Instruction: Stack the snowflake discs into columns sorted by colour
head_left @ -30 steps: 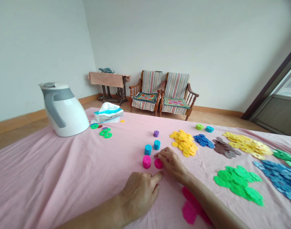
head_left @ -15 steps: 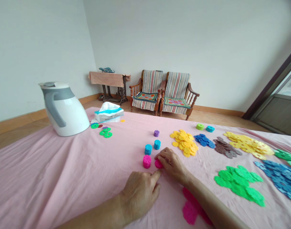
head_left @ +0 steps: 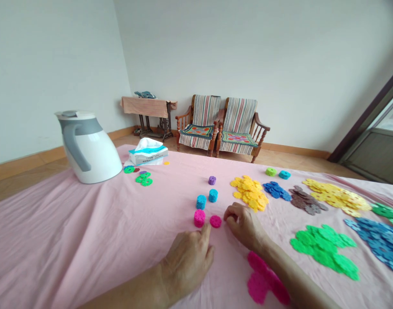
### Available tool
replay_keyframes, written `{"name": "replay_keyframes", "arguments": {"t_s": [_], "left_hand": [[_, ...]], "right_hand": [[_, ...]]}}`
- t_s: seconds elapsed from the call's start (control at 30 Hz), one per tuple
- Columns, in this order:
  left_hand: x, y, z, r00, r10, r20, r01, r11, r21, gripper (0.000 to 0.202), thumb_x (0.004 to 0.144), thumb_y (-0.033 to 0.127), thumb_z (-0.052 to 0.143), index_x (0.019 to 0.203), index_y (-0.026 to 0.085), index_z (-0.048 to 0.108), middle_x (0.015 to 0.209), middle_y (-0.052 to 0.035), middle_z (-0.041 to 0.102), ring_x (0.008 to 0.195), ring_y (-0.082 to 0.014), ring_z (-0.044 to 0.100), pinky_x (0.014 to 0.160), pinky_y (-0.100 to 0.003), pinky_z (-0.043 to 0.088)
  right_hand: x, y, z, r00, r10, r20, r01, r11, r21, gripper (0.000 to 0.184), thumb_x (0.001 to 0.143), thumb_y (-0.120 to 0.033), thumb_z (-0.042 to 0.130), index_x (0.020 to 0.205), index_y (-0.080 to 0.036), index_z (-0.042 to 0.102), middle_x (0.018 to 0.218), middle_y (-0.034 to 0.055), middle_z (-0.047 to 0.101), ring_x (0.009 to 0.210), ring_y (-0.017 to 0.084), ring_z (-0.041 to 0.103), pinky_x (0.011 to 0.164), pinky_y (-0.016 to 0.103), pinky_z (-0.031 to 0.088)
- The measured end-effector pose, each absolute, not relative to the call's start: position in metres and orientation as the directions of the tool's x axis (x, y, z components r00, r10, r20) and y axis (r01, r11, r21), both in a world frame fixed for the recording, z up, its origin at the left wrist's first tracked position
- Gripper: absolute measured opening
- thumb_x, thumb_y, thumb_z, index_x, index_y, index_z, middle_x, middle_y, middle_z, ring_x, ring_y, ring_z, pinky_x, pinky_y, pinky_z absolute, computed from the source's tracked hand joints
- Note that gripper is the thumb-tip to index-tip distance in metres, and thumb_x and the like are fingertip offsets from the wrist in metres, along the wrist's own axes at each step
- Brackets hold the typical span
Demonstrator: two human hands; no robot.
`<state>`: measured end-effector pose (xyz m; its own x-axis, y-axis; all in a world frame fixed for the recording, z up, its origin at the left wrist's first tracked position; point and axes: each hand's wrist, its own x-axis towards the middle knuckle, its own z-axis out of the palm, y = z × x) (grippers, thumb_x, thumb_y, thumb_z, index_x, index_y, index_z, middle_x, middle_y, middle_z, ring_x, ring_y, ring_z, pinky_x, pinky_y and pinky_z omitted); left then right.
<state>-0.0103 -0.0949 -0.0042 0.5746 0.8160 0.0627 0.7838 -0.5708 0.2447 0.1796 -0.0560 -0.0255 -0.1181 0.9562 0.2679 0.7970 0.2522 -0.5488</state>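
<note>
My left hand (head_left: pixel 190 262) rests low over the pink cloth, its index finger stretched out and thumb apart, holding nothing visible. That fingertip is beside a short stack of magenta snowflake discs (head_left: pixel 199 218) and close to a low magenta disc piece (head_left: pixel 216 221). Just right of this low piece is my right hand (head_left: pixel 246 225), its fingers curled together; anything inside them is hidden. Beyond the hands stand two blue disc stacks (head_left: pixel 201 202) and a purple stack (head_left: pixel 212 180). Loose magenta discs (head_left: pixel 259 283) lie partly behind my right forearm.
Disc piles lie to the right: yellow (head_left: pixel 249 193), dark blue (head_left: pixel 276 191), brown (head_left: pixel 307 201), bright green (head_left: pixel 323 249) and blue (head_left: pixel 378 242). A white-grey jug (head_left: pixel 98 154) and a tissue box (head_left: pixel 149 154) stand at left. Two chairs (head_left: pixel 237 124) are beyond the table.
My right hand has drawn back to the right, off the low magenta piece, which now shows fully. My left index finger has shifted slightly left, towards the magenta stack.
</note>
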Motion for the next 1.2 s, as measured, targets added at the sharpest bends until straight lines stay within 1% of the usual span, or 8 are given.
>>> {"name": "replay_keyframes", "arguments": {"t_s": [0.13, 0.23, 0.5, 0.87, 1.0, 1.1, 1.2], "left_hand": [[-0.011, -0.095, -0.002, 0.569, 0.821, 0.058, 0.786, -0.562, 0.258, 0.03, 0.085, 0.02, 0.04, 0.112, 0.012, 0.051, 0.08, -0.0105, 0.068, 0.072, -0.0271, 0.065, 0.064, -0.036, 0.051], [-0.011, -0.095, 0.0, 0.565, 0.824, 0.04, 0.788, -0.554, 0.268, 0.028, 0.085, 0.021, 0.041, 0.109, 0.013, 0.052, 0.079, -0.0102, 0.068, 0.071, -0.0271, 0.065, 0.064, -0.036, 0.05], [-0.011, -0.095, 0.002, 0.571, 0.821, 0.011, 0.789, -0.553, 0.268, 0.028, 0.086, 0.023, 0.04, 0.111, 0.015, 0.051, 0.08, -0.0102, 0.067, 0.073, -0.0268, 0.065, 0.065, -0.035, 0.049], [-0.011, -0.095, 0.003, 0.584, 0.811, 0.038, 0.78, -0.573, 0.253, 0.028, 0.086, 0.023, 0.041, 0.11, 0.017, 0.052, 0.08, -0.0075, 0.068, 0.071, -0.0247, 0.065, 0.064, -0.033, 0.05], [-0.011, -0.096, 0.004, 0.581, 0.813, 0.037, 0.782, -0.57, 0.251, 0.028, 0.085, 0.023, 0.041, 0.111, 0.017, 0.052, 0.08, -0.0071, 0.068, 0.072, -0.0243, 0.065, 0.065, -0.032, 0.05], [-0.01, -0.096, 0.005, 0.584, 0.812, 0.027, 0.781, -0.57, 0.253, 0.028, 0.085, 0.022, 0.041, 0.11, 0.017, 0.052, 0.08, -0.0071, 0.068, 0.072, -0.0242, 0.066, 0.065, -0.031, 0.05], [-0.011, -0.096, 0.005, 0.584, 0.811, 0.031, 0.781, -0.572, 0.251, 0.027, 0.085, 0.022, 0.041, 0.108, 0.017, 0.053, 0.079, -0.0077, 0.068, 0.071, -0.0251, 0.066, 0.064, -0.033, 0.05]], "right_hand": [[0.177, -0.059, -0.026, -0.156, 0.952, 0.265, 0.797, 0.28, -0.535, 0.023, 0.067, -0.007, 0.042, 0.063, -0.017, 0.062, 0.067, 0.0022, 0.058, 0.062, 0.012, 0.051, 0.06, 0.022, 0.037], [0.176, -0.059, -0.027, -0.162, 0.95, 0.266, 0.792, 0.286, -0.539, 0.023, 0.067, -0.007, 0.042, 0.064, -0.017, 0.062, 0.067, 0.0021, 0.057, 0.062, 0.012, 0.052, 0.062, 0.022, 0.038], [0.174, -0.058, -0.028, -0.155, 0.95, 0.272, 0.775, 0.288, -0.563, 0.023, 0.067, -0.007, 0.043, 0.065, -0.018, 0.063, 0.068, 0.0021, 0.059, 0.063, 0.012, 0.053, 0.062, 0.023, 0.039], [0.174, -0.059, -0.028, -0.159, 0.945, 0.287, 0.751, 0.304, -0.586, 0.025, 0.067, -0.006, 0.042, 0.068, -0.018, 0.064, 0.07, 0.0024, 0.06, 0.065, 0.013, 0.054, 0.063, 0.023, 0.039], [0.175, -0.06, -0.024, -0.14, 0.942, 0.306, 0.766, 0.299, -0.569, 0.022, 0.065, -0.005, 0.042, 0.061, -0.017, 0.06, 0.064, 0.0015, 0.058, 0.06, 0.012, 0.052, 0.06, 0.022, 0.037], [0.173, -0.063, -0.018, -0.199, 0.937, 0.288, 0.759, 0.333, -0.56, 0.021, 0.065, -0.005, 0.041, 0.056, -0.017, 0.056, 0.061, 0.0006, 0.056, 0.057, 0.011, 0.05, 0.056, 0.021, 0.035], [0.171, -0.065, -0.016, -0.257, 0.929, 0.265, 0.737, 0.366, -0.568, 0.022, 0.065, -0.006, 0.041, 0.056, -0.017, 0.057, 0.062, 0.0007, 0.057, 0.057, 0.01, 0.05, 0.056, 0.02, 0.035]]}}
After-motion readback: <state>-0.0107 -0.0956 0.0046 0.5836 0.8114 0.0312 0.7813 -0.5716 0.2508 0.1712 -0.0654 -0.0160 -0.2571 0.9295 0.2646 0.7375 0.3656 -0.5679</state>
